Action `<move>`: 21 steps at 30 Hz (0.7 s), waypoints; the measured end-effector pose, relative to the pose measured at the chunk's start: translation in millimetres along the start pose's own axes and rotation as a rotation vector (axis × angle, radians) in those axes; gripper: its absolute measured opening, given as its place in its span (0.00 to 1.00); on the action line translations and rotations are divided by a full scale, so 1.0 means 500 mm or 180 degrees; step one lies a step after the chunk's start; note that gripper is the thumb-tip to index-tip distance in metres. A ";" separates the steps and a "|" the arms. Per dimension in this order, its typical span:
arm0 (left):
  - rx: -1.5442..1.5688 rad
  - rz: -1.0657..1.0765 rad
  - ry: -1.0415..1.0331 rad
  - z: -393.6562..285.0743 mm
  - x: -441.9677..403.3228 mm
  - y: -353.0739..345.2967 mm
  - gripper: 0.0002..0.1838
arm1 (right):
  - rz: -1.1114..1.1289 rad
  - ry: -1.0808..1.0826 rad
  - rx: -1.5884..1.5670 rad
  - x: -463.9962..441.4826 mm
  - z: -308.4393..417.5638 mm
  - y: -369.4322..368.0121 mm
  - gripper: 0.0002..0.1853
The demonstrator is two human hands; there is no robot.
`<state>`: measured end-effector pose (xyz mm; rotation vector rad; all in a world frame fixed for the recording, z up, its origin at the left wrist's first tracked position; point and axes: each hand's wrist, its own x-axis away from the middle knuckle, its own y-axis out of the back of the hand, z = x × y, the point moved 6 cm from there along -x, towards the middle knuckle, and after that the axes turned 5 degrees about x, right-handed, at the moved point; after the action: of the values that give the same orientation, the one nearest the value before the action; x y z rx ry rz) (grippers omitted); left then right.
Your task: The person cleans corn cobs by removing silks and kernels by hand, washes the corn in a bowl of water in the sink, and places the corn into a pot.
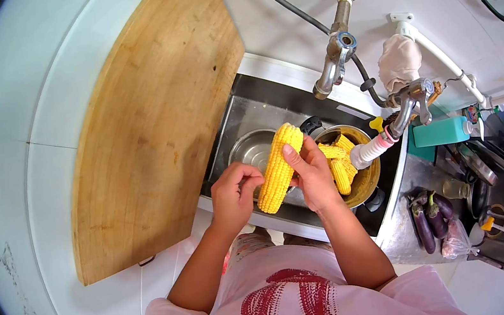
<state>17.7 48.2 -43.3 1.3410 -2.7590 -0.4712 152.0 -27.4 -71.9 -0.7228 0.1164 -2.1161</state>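
A peeled yellow corn cob (280,169) is held tilted over the sink by my right hand (314,174), its thumb lying on the kernels and the fingers behind. Just left of the cob is my left hand (236,192), with thumb and index finger pinched together near its side; anything between them is too small to name. Several shorter corn pieces (340,174) lie in a metal pot (368,181) on the right side of the sink. Behind the cob, a round metal basin (251,148) is partly hidden.
A large wooden board (157,125) stands at the left. Above the sink hang a metal faucet (334,62) and a second tap with a ribbed white hose (370,151). Eggplants (423,227), a teal bottle (440,132) and pans (478,161) are on the right.
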 end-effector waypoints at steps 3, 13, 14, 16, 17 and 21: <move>0.0406 -0.0140 0.0232 0.015 0.010 0.012 0.03 | 0.0000 -0.0002 -0.0015 0.000 0.005 0.003 0.19; 0.0198 -0.0025 -0.0015 -0.015 0.012 0.008 0.08 | -0.0124 -0.0022 0.0068 0.005 0.003 0.003 0.20; 0.0199 -0.0026 -0.0014 -0.014 0.014 0.009 0.08 | -0.0123 -0.0022 0.0070 0.005 0.001 0.004 0.20; 0.0259 0.0109 -0.0120 -0.016 0.017 0.007 0.09 | -0.0047 -0.0055 -0.0043 0.003 -0.004 0.004 0.21; 0.0259 0.0112 -0.0121 -0.016 0.017 0.010 0.09 | -0.0049 -0.0054 -0.0045 0.003 -0.005 0.005 0.21; 0.0144 0.0376 -0.0298 -0.026 0.014 0.009 0.08 | 0.0023 -0.0117 -0.0066 0.005 -0.007 0.002 0.20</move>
<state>12.2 42.1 -30.5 1.1848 -2.9210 -0.4795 149.7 -30.6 -74.3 -0.7719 0.1210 -2.0964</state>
